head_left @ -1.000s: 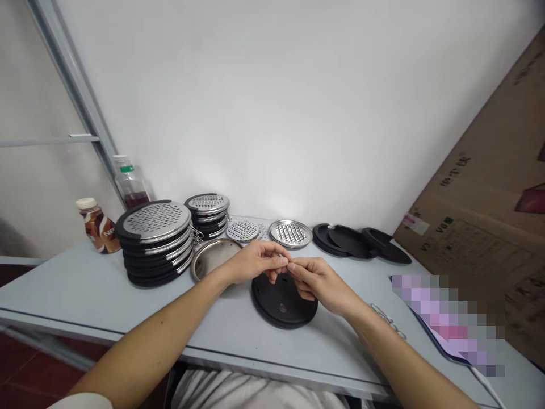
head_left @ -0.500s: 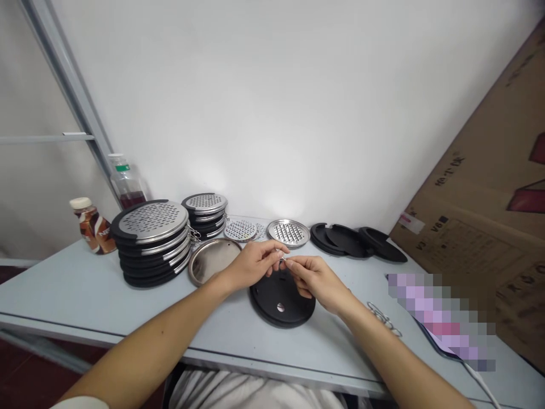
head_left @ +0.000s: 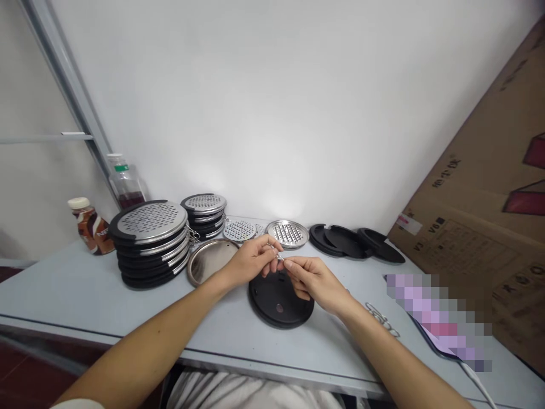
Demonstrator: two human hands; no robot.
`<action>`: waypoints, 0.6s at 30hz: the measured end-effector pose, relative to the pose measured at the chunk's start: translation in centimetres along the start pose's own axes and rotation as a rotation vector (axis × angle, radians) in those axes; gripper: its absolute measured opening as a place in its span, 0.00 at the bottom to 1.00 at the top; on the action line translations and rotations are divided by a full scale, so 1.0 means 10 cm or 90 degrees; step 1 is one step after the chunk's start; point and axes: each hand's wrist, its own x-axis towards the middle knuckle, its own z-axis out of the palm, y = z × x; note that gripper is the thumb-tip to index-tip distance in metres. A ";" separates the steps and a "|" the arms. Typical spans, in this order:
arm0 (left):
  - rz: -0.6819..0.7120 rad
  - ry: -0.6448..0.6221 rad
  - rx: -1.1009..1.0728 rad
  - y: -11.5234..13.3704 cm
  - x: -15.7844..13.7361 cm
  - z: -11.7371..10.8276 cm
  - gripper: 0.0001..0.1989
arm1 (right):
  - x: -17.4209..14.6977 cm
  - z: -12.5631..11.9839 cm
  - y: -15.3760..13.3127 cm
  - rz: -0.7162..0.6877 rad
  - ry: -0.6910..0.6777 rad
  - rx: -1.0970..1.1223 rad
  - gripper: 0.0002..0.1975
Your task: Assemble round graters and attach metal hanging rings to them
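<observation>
Both hands meet above a round black disc (head_left: 279, 309) on the table. My left hand (head_left: 258, 258) pinches a small shiny metal piece (head_left: 280, 257) between thumb and fingers; its exact kind is too small to make out. From the other side, the thumb and forefinger of my right hand (head_left: 313, 278) close on the same piece. The disc lies beneath my fingers, its upper part partly covered by them. To the left of it rests a round metal plate (head_left: 208, 261), partly behind my left hand. Several wire loops (head_left: 381, 319) lie right of my right forearm.
Stacks of black-and-steel round graters (head_left: 149, 244) (head_left: 204, 216) stand left, beside two bottles (head_left: 90, 227) (head_left: 125, 182). Loose grater plates (head_left: 287, 233) and black discs (head_left: 349, 241) lie along the wall. A phone-like device (head_left: 438, 335) with a cable and a large carton (head_left: 481, 227) are at right.
My hands have shifted very slightly, with the small metal piece still pinched between them and now showing a little more. The whole view has moved slightly.
</observation>
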 end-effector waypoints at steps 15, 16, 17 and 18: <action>-0.118 0.019 -0.265 0.00 0.02 0.04 0.08 | 0.00 0.05 0.12 -0.373 0.292 -0.550 0.11; -0.125 0.016 -0.290 0.01 0.01 0.06 0.09 | 0.00 0.06 0.14 -0.410 0.312 -0.576 0.11; -0.132 0.015 -0.313 0.02 0.00 0.08 0.09 | 0.00 0.06 0.16 -0.434 0.326 -0.590 0.11; -0.137 0.016 -0.333 0.02 -0.01 0.11 0.09 | 0.00 0.06 0.17 -0.446 0.336 -0.594 0.11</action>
